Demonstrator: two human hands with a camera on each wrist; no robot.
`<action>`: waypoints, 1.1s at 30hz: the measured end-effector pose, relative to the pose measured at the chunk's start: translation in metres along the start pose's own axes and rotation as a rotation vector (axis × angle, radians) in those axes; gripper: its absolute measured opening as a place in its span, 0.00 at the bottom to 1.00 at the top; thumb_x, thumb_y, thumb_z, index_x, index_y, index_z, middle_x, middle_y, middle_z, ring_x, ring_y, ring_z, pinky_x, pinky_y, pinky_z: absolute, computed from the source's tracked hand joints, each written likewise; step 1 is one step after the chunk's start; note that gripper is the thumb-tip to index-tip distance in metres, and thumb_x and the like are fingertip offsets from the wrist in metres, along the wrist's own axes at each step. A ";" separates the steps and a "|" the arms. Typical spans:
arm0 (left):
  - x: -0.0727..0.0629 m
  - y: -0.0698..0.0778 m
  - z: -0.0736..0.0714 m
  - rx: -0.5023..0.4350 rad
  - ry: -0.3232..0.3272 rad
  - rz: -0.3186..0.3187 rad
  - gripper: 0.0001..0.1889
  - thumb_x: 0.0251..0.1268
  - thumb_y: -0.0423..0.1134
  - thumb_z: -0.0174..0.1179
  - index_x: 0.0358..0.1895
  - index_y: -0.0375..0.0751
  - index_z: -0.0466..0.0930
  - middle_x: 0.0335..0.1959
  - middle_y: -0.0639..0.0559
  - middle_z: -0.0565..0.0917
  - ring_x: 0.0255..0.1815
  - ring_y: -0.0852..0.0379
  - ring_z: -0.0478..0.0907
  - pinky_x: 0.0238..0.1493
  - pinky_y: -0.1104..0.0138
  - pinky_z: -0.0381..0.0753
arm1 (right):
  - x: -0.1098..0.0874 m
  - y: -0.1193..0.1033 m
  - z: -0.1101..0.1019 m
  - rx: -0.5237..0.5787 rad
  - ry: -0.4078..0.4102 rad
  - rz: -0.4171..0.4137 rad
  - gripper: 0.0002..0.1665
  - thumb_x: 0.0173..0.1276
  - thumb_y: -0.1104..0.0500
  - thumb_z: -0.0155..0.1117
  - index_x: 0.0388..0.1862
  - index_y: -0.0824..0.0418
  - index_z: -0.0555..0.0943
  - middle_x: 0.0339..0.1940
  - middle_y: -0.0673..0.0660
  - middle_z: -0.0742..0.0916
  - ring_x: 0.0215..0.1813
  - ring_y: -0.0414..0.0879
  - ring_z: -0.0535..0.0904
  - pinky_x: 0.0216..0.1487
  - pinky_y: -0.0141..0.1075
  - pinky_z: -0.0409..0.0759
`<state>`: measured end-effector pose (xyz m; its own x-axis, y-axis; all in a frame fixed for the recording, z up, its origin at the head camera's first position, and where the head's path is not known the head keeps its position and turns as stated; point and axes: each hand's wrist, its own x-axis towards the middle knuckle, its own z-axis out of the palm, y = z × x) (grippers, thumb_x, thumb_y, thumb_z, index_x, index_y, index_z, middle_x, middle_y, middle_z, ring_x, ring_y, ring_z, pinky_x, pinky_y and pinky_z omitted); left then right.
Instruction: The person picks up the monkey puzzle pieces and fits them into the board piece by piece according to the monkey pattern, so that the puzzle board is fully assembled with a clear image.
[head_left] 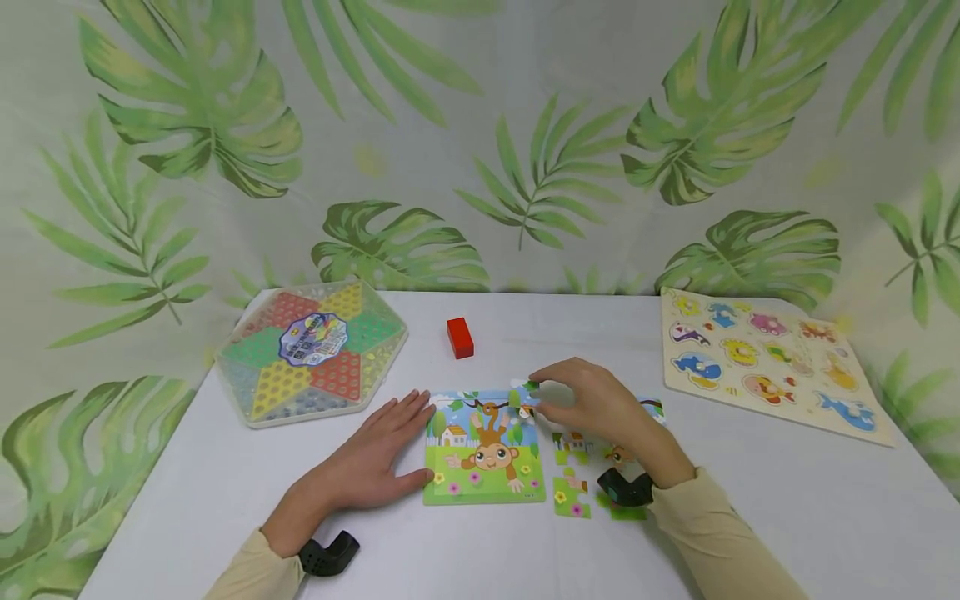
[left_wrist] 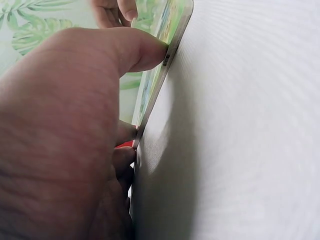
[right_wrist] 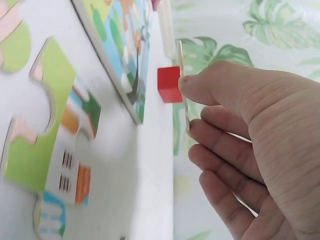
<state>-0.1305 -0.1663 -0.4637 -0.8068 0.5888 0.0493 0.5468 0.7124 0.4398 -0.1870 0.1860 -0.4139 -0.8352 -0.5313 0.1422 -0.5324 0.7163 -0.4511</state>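
A square monkey jigsaw board [head_left: 480, 487] lies on the white table. My left hand [head_left: 378, 462] rests flat at its left side, with the thumb and fingertips touching the edge; the left wrist view shows the thumb [left_wrist: 145, 50] against the board's side. Over the upper right corner, my right hand [head_left: 588, 400] pinches a thin jigsaw piece [right_wrist: 180, 52] between thumb and fingers. In the right wrist view this piece is edge-on and apart from the board. Loose jigsaw pieces [head_left: 567, 497] lie right of the board, some partly hidden under the right hand and wrist.
A red block [head_left: 461, 338] stands behind the board. At the back left lies a hexagonal Chinese checkers set [head_left: 315, 350] under a clear cover. A wooden animal peg puzzle [head_left: 772, 367] lies at the back right. Behind the table hangs a leaf-patterned cloth [head_left: 420, 150].
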 end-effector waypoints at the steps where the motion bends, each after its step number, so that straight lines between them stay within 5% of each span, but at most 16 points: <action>1: 0.000 0.000 0.000 0.000 -0.003 -0.001 0.44 0.70 0.56 0.61 0.81 0.37 0.57 0.85 0.44 0.54 0.86 0.45 0.47 0.84 0.48 0.48 | 0.001 -0.001 0.001 0.002 0.000 -0.005 0.23 0.66 0.54 0.76 0.60 0.55 0.85 0.58 0.53 0.88 0.64 0.53 0.81 0.65 0.53 0.81; 17: 0.002 0.002 -0.002 0.001 -0.033 -0.022 0.45 0.69 0.57 0.61 0.82 0.40 0.55 0.86 0.47 0.52 0.86 0.48 0.45 0.85 0.51 0.47 | 0.016 -0.023 0.011 -0.008 -0.032 -0.064 0.23 0.67 0.52 0.76 0.59 0.56 0.86 0.57 0.50 0.89 0.63 0.49 0.82 0.63 0.48 0.83; 33: 0.003 0.004 0.006 0.017 0.066 -0.060 0.41 0.73 0.56 0.59 0.81 0.38 0.58 0.84 0.47 0.58 0.85 0.49 0.51 0.84 0.50 0.50 | 0.027 -0.036 0.022 0.001 -0.065 -0.076 0.22 0.67 0.53 0.75 0.58 0.57 0.86 0.56 0.50 0.89 0.62 0.48 0.82 0.63 0.46 0.83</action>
<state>-0.1293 -0.1593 -0.4675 -0.8508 0.5189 0.0830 0.5006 0.7523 0.4283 -0.1872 0.1361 -0.4132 -0.7817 -0.6122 0.1188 -0.5937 0.6724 -0.4420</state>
